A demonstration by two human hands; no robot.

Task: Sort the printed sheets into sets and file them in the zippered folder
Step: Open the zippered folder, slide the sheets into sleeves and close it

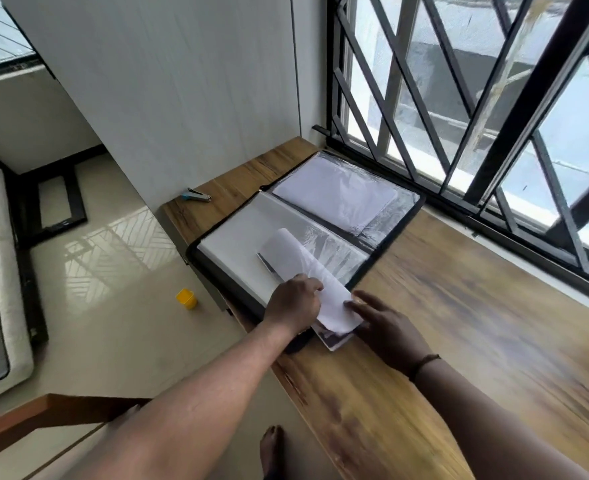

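While your left hand (295, 301) curls its fingers round the near end of a white sheet (307, 278) that arches up and away toward the middle of the frame, your right hand (385, 323) lies flat with straight fingers, fingertips touching the sheet's near right edge. Under both hands sits a small stack of printed sheets (334, 337) at the near corner of the zippered folder (321, 220), which lies spread open on the wooden desk (476, 323) at the centre of the frame, just below the barred window (476, 98). Its far half holds white paper (334, 194) under clear plastic. A stapler (196, 196) rests on the desk's far left corner, and a yellow cup (186, 298) stands on the floor at lower left.
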